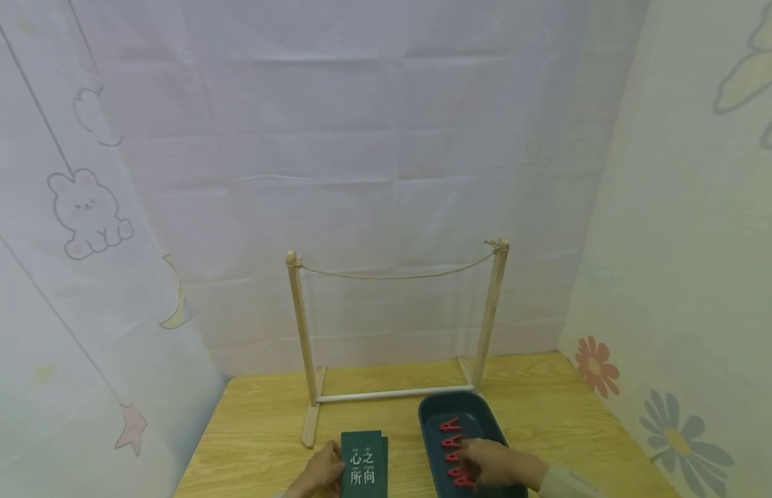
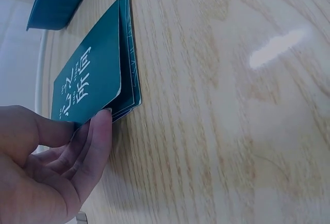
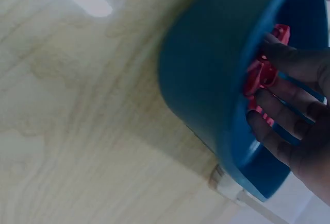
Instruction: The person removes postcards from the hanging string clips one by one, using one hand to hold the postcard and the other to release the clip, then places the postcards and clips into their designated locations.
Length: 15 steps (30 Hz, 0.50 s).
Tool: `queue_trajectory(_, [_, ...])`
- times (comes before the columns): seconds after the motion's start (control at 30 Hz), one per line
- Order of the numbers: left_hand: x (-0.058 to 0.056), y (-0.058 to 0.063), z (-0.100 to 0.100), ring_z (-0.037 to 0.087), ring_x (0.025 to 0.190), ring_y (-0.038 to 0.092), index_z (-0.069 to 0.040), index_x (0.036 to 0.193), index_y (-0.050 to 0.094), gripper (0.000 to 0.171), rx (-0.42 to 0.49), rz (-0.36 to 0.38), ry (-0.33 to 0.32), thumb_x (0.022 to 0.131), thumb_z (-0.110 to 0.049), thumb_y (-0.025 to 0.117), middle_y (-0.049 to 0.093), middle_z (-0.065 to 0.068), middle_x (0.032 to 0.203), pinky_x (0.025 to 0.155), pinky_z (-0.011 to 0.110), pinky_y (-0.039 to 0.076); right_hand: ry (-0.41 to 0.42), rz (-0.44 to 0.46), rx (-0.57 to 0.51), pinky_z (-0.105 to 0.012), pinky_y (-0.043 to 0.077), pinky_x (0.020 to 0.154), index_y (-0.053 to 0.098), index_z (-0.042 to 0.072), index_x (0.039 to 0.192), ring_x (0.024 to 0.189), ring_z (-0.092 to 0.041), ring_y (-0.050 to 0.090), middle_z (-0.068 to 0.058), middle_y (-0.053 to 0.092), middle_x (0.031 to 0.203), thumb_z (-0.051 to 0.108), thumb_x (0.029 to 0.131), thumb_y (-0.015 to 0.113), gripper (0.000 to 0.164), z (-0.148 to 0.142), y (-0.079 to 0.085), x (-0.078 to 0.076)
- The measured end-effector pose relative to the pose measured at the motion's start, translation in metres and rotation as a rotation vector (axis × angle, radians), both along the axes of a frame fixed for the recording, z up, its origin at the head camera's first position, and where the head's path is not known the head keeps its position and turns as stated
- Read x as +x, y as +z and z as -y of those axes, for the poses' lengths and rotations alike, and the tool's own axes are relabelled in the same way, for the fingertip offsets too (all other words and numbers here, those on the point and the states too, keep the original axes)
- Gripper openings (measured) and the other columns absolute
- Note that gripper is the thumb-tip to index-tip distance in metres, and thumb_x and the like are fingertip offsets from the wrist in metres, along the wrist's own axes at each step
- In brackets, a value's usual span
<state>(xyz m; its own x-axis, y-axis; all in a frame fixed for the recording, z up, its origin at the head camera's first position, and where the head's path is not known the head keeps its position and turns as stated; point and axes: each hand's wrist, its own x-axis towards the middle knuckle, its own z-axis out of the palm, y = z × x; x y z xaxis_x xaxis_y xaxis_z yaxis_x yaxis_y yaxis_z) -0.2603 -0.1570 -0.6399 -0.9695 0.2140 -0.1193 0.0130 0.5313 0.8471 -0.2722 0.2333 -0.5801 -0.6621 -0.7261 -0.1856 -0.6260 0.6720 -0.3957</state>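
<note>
A dark green card (image 1: 362, 460) with white Chinese characters lies on top of another green card (image 2: 132, 54) at the front of the table. My left hand (image 1: 322, 470) pinches the top card at its edge, thumb above and fingers beneath, and that edge is slightly raised in the left wrist view. To the right, my right hand (image 1: 490, 462) reaches into a dark blue tray (image 1: 448, 400). Its thumb and fingertips close around a red clothespin (image 3: 253, 78), partly hidden by the hand. More red clothespins (image 1: 450, 424) lie in a row along the tray.
Behind the cards and tray stands a wooden frame (image 1: 490, 311) with a slack string (image 1: 392, 277) tied between its two posts. A white rod (image 1: 395, 394) joins the posts low down. Printed cloth walls (image 1: 386, 138) enclose the wooden table (image 1: 249, 422) at the back and sides.
</note>
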Motion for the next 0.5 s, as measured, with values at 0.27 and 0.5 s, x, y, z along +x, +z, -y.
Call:
queue_trajectory(0.27, [0.003,-0.002,0.001,0.012,0.048,0.059,0.002,0.107,0.05,0.017,0.0,0.042,-0.001,0.094,-0.002,0.06,0.056,0.008,0.065,0.044,0.024,0.053,-0.023,-0.003,0.02,-0.022,0.048,0.062,0.067,0.019,0.088,0.072,0.003,0.049,0.016,0.051,0.086,0.01,0.074,0.084,0.024,0.0,-0.012,0.007])
queue_trajectory(0.5, [0.008,0.004,0.002,0.012,0.047,0.058,0.002,0.107,0.049,0.016,0.002,0.058,-0.005,0.095,-0.001,0.059,0.057,0.007,0.059,0.044,0.024,0.052,0.005,-0.045,-0.016,-0.021,0.049,0.062,0.071,0.017,0.094,0.075,0.004,0.05,0.016,0.051,0.092,0.011,0.076,0.085,0.024,-0.001,-0.024,0.009])
